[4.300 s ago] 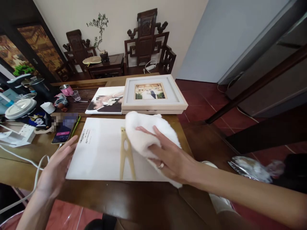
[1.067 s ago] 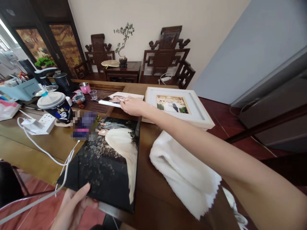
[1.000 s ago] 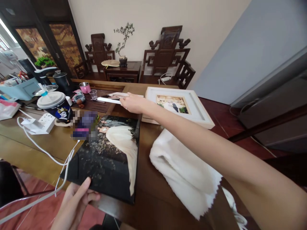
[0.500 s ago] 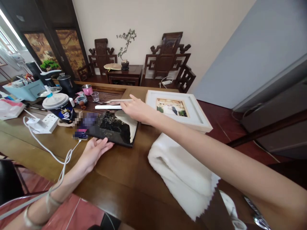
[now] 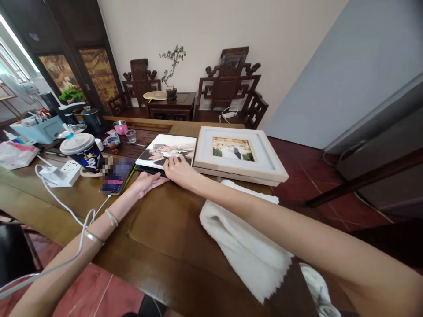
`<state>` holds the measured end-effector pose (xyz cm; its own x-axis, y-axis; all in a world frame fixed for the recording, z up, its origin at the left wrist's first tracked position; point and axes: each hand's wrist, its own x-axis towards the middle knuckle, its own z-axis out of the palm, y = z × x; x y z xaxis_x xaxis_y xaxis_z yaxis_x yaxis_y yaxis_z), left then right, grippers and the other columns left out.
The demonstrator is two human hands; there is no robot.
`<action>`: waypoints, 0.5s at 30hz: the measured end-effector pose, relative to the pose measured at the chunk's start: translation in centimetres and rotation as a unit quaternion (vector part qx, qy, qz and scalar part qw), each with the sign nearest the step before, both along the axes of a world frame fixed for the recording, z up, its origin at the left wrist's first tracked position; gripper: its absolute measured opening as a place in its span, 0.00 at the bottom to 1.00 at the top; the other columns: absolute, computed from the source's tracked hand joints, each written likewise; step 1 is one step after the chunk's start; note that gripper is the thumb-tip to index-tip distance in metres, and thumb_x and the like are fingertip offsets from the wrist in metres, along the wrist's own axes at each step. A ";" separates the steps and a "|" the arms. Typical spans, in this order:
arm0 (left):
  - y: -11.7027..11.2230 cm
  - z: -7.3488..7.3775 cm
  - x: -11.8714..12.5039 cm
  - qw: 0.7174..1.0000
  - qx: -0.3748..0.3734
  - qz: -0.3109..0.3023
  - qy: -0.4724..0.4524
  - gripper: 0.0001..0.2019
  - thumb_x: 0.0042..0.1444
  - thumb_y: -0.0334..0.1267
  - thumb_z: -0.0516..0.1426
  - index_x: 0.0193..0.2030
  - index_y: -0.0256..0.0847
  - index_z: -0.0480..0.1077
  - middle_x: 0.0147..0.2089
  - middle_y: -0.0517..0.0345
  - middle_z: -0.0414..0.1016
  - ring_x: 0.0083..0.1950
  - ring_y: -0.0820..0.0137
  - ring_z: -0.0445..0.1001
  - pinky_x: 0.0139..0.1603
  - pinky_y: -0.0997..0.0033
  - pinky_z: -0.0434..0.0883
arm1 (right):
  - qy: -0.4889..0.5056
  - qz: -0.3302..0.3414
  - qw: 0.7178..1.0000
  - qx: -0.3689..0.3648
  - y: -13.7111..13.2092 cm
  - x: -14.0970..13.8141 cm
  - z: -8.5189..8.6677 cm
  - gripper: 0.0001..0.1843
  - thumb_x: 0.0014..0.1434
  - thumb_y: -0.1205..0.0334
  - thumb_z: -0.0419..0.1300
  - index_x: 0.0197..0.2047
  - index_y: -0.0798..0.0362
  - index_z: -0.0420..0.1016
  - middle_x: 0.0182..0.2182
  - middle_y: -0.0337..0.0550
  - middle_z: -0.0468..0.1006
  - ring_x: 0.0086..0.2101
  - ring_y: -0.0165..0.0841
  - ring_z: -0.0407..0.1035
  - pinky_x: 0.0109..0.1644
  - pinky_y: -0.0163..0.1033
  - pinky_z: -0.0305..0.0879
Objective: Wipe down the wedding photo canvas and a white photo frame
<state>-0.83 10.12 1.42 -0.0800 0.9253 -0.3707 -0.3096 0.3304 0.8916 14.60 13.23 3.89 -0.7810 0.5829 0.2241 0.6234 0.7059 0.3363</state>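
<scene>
A photo panel [image 5: 172, 143] with white edges and a printed picture of people lies face up on the table. Under its front edge a dark panel [image 5: 145, 169] shows as a narrow strip. My right hand [image 5: 176, 167] is closed, its fingers bent over the photo panel's front edge. At the dark panel's front edge is my left hand [image 5: 147, 184], the thumb on top and the fingers along and below it. Right of the panels sits a pale framed picture [image 5: 201, 154]. A white cloth [image 5: 244, 246] lies folded nearer to me, under my right forearm.
On the left are a phone [image 5: 115, 176] on a white cable, a lidded cup [image 5: 82, 152] and a power strip [image 5: 64, 174]. A pink mug [image 5: 120, 127] and a clear small cup [image 5: 131, 135] stand farther back. Dark wooden chairs [image 5: 228, 83] line the wall.
The photo panel, tilted up in my right hand before, now lies flat over the dark panel, its picture showing. My right hand came down to the front edge; my left hand moved right.
</scene>
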 end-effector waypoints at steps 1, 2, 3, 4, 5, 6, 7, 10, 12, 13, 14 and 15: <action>0.6 0.0 -0.2 1.000 -0.008 -0.008 0.003 0.06 0.61 0.23 0.56 0.32 0.26 0.71 0.30 0.42 0.80 0.37 0.65 0.82 0.50 0.70 0.77 | 0.001 -0.004 1.000 -0.008 0.3 0.1 0.0 0.22 0.63 0.78 0.42 0.57 0.77 0.65 0.48 0.75 0.75 0.49 0.49 0.71 0.53 0.55 0.64; 1.2 0.0 -0.3 1.000 -0.016 -0.016 0.007 0.06 0.61 0.24 0.56 0.33 0.24 0.72 0.31 0.39 0.80 0.37 0.65 0.82 0.48 0.72 0.77 | 0.001 -0.008 1.000 -0.017 0.6 0.3 0.0 0.22 0.63 0.78 0.42 0.58 0.77 0.65 0.48 0.75 0.75 0.49 0.49 0.70 0.53 0.54 0.65; 1.8 0.0 -0.3 0.999 -0.024 -0.022 0.011 0.06 0.61 0.24 0.55 0.34 0.23 0.72 0.32 0.37 0.79 0.38 0.65 0.82 0.46 0.73 0.78 | 0.001 -0.012 1.000 -0.027 1.0 0.4 0.1 0.22 0.63 0.78 0.43 0.58 0.76 0.65 0.48 0.74 0.75 0.49 0.48 0.70 0.52 0.52 0.66; 2.4 0.0 -0.4 0.999 -0.032 -0.027 0.016 0.06 0.62 0.23 0.55 0.35 0.22 0.71 0.33 0.36 0.79 0.38 0.65 0.82 0.45 0.74 0.78 | 0.001 -0.017 0.999 -0.037 1.3 0.4 0.2 0.22 0.63 0.78 0.44 0.58 0.75 0.66 0.48 0.72 0.75 0.49 0.48 0.70 0.51 0.50 0.67; 2.9 0.0 -0.3 0.999 -0.039 -0.030 0.021 0.05 0.62 0.23 0.55 0.36 0.22 0.71 0.34 0.36 0.79 0.38 0.66 0.81 0.43 0.74 0.78 | 0.001 -0.022 0.999 -0.047 1.6 0.5 0.3 0.22 0.63 0.78 0.44 0.57 0.74 0.66 0.48 0.71 0.75 0.49 0.47 0.70 0.49 0.48 0.68; 3.5 0.0 -0.2 0.998 -0.045 -0.032 0.025 0.05 0.62 0.24 0.55 0.39 0.23 0.71 0.36 0.38 0.79 0.39 0.66 0.81 0.42 0.73 0.78 | 0.002 -0.026 0.998 -0.056 1.9 0.5 0.3 0.22 0.63 0.78 0.45 0.57 0.73 0.67 0.49 0.71 0.75 0.49 0.47 0.70 0.47 0.46 0.69; 3.9 -0.1 -0.1 0.998 -0.050 -0.033 0.029 0.05 0.62 0.26 0.56 0.41 0.24 0.71 0.39 0.41 0.78 0.39 0.67 0.80 0.41 0.72 0.78 | 0.004 -0.030 0.997 -0.064 2.1 0.5 0.4 0.21 0.62 0.78 0.45 0.57 0.73 0.67 0.49 0.71 0.75 0.50 0.46 0.70 0.46 0.45 0.69; 4.6 -0.4 0.4 0.998 -0.051 -0.034 0.036 0.11 0.63 0.35 0.58 0.50 0.33 0.70 0.47 0.50 0.75 0.43 0.68 0.77 0.41 0.65 0.78 | 0.017 -0.035 0.996 -0.084 2.4 0.5 0.2 0.21 0.63 0.77 0.46 0.57 0.74 0.66 0.49 0.72 0.74 0.51 0.47 0.69 0.45 0.44 0.70; 4.8 -0.7 0.7 0.998 -0.044 -0.032 0.040 0.13 0.63 0.38 0.58 0.52 0.35 0.69 0.49 0.51 0.74 0.44 0.67 0.76 0.42 0.63 0.77 | 0.029 -0.031 0.994 -0.098 2.4 0.5 0.1 0.20 0.64 0.76 0.46 0.56 0.74 0.67 0.49 0.72 0.74 0.51 0.48 0.68 0.45 0.45 0.69; 4.7 -0.9 0.8 0.998 -0.040 -0.031 0.043 0.13 0.63 0.38 0.58 0.52 0.35 0.70 0.49 0.51 0.74 0.44 0.67 0.76 0.42 0.63 0.77 | 0.035 -0.028 0.993 -0.106 2.4 0.6 0.1 0.20 0.64 0.75 0.47 0.55 0.72 0.68 0.50 0.71 0.74 0.51 0.48 0.68 0.45 0.45 0.69; 4.7 -0.9 0.9 0.998 -0.037 -0.031 0.045 0.12 0.63 0.37 0.58 0.51 0.34 0.70 0.48 0.51 0.75 0.43 0.68 0.77 0.42 0.64 0.78 | 0.042 -0.025 0.992 -0.115 2.5 0.7 0.2 0.19 0.64 0.74 0.47 0.54 0.70 0.70 0.49 0.69 0.75 0.51 0.48 0.69 0.45 0.45 0.69; 4.6 -1.0 0.9 0.998 -0.033 -0.032 0.048 0.11 0.63 0.36 0.58 0.50 0.33 0.70 0.46 0.50 0.76 0.42 0.68 0.78 0.42 0.65 0.78 | 0.050 -0.021 0.991 -0.125 2.7 0.9 0.4 0.17 0.64 0.72 0.49 0.53 0.67 0.72 0.49 0.67 0.76 0.50 0.47 0.70 0.45 0.45 0.69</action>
